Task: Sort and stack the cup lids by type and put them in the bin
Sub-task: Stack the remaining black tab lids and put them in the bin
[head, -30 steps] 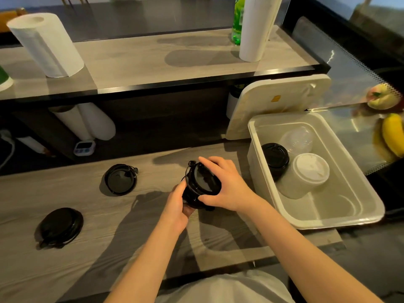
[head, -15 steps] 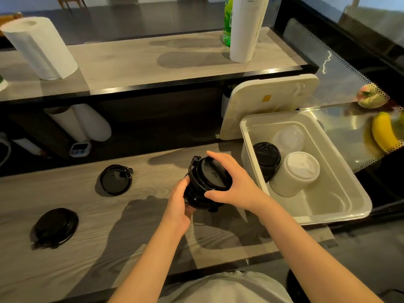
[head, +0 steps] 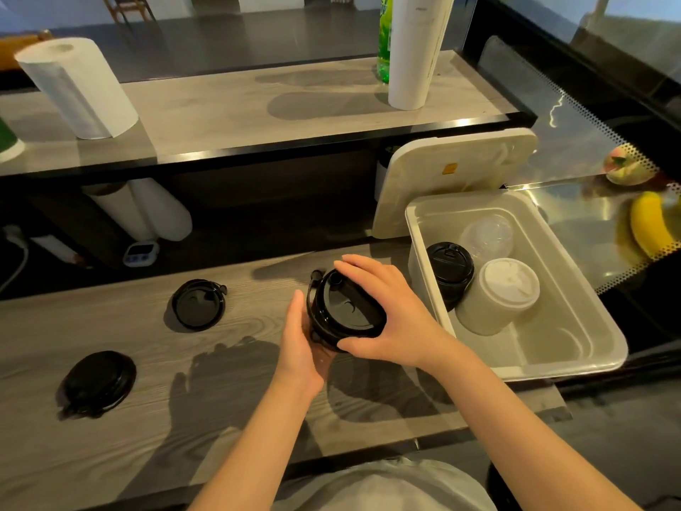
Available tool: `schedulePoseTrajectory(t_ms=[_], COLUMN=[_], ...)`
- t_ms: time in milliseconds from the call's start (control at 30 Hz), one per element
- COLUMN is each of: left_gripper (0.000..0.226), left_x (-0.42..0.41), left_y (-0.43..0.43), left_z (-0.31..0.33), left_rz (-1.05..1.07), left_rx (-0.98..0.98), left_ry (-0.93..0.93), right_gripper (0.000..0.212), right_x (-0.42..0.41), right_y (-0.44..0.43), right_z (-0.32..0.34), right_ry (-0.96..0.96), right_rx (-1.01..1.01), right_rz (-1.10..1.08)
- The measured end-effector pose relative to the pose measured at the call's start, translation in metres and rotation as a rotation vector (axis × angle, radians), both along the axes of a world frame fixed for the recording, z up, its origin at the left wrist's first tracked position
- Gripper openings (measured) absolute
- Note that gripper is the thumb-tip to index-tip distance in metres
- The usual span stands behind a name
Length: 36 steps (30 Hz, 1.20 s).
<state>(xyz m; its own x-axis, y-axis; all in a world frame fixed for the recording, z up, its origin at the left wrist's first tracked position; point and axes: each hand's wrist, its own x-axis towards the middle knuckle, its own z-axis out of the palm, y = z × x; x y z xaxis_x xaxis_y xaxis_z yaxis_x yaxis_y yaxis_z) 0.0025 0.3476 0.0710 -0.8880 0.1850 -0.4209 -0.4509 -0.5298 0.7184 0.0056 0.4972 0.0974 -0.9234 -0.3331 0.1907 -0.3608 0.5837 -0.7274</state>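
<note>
I hold a stack of black cup lids (head: 341,313) above the wooden counter, just left of the white bin (head: 575,348). My left hand (head: 300,344) cups the stack from below and the left side. My right hand (head: 390,311) grips its top rim from the right. Two more black lids lie on the counter: one upside down (head: 199,304) in the middle left, one (head: 97,381) near the left front. Inside the bin stand a black lid stack (head: 449,269), a white lid stack (head: 505,289) and clear lids (head: 486,236).
The bin's white cover (head: 453,175) leans behind it. A raised shelf (head: 258,105) carries a paper towel roll (head: 77,86), a tall white roll (head: 416,49) and a green bottle (head: 383,42). A small timer (head: 142,248) sits below. A banana (head: 648,223) lies at right.
Both hands have lifted the black lid stack slightly and tilted its top toward me. The right hand has shifted its hold on the rim. The loose lids have not moved.
</note>
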Motion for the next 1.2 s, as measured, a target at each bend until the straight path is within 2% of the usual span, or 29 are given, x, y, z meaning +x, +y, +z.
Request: schedulePoseTrajectory(t_ms=[67, 200, 267, 333, 400, 500, 567, 633, 700, 733, 800, 833, 933, 1000, 1067, 1167, 1200], left_gripper=[0.051, 0.038, 0.042, 0.053, 0.053, 0.046, 0.062, 0.085, 0.081, 0.066, 0.021, 0.009, 0.014, 0.046, 0.061, 0.039, 0.038], left_x=[0.001, -0.003, -0.007, -0.010, -0.012, -0.017, -0.020, -0.021, -0.020, -0.020, -0.022, -0.025, -0.036, -0.046, -0.052, -0.058, -0.060], left_y=[0.002, 0.014, 0.022, 0.034, 0.047, 0.065, 0.077, 0.089, 0.103, 0.110, 0.123, 0.127, 0.137, 0.140, 0.145, 0.155, 0.158], left_z=[0.003, 0.007, 0.011, 0.013, 0.016, 0.023, 0.028, 0.037, 0.040, 0.040, 0.040, 0.040, 0.048, 0.053, 0.059, 0.065, 0.066], left_rz=[-0.039, -0.117, -0.138, -0.148, -0.146, -0.176, -0.215, -0.273, -0.353, -0.408, -0.520, -0.586, -0.818, -0.994, -1.102, -1.276, -1.333], left_rx=[-0.008, -0.054, -0.070, -0.083, -0.076, -0.081, -0.112, -0.124, -0.146, -0.181, -0.313, -0.411, -0.751, -0.953, -1.049, -1.173, -1.225], left_ry=[0.027, 0.101, 0.103, 0.106, 0.107, 0.131, 0.141, 0.139, 0.146, 0.160, 0.207, 0.253, 0.401, 0.456, 0.461, 0.474, 0.500], right_gripper=[0.092, 0.100, 0.100, 0.094, 0.085, 0.073, 0.060, 0.050, 0.058, 0.062, 0.068, 0.069, 0.070, 0.066, 0.057, 0.053, 0.055], right_x=[0.002, 0.007, 0.009, 0.014, 0.018, 0.017, 0.017, 0.019, 0.022, 0.023, 0.025, 0.026, 0.026, 0.025, 0.024, 0.020, 0.019], right_y=[0.004, 0.020, 0.031, 0.043, 0.053, 0.073, 0.089, 0.104, 0.120, 0.129, 0.148, 0.158, 0.181, 0.192, 0.200, 0.211, 0.213], right_z=[0.003, 0.013, 0.020, 0.025, 0.031, 0.030, 0.028, 0.025, 0.026, 0.026, 0.025, 0.023, 0.014, 0.009, 0.007, 0.004, 0.002], right_ry=[-0.022, 0.014, -0.019, -0.148, -0.250, -0.376, -0.537, -0.590, -0.570, -0.563, -0.580, -0.606, -0.726, -0.818, -0.911, -1.023, -1.047], right_rx=[-0.014, 0.037, 0.012, -0.179, -0.411, -0.525, -0.626, -0.670, -0.719, -0.740, -0.775, -0.783, -0.733, -0.678, -0.632, -0.570, -0.556], right_rz=[-0.010, -0.014, 0.001, -0.017, -0.129, -0.335, -0.318, -0.316, -0.356, -0.376, -0.411, -0.426, -0.429, -0.394, -0.338, -0.280, -0.286])
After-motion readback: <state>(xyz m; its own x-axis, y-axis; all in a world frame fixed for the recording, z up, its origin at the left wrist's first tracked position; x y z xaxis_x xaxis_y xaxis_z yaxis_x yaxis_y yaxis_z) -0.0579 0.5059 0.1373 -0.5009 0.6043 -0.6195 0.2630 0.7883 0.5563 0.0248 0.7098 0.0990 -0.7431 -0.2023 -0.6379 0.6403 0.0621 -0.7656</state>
